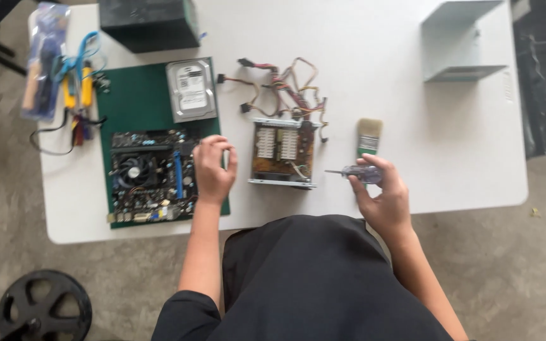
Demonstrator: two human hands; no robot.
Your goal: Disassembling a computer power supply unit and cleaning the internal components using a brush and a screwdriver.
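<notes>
A white table (450, 158) is seen from above, with a green mat (135, 101) laid on its left part. On the mat a motherboard (150, 177) and a silver hard drive (191, 89) are placed. An opened power supply (284, 153) — its coloured cables (282, 85) trailing behind — sits at the centre. The left hand (214, 169) is loosely curled over the mat's edge, clamped on nothing. A clear-handled screwdriver (356, 172) is gripped by the right hand (382, 196), just beside a paintbrush (368, 136).
</notes>
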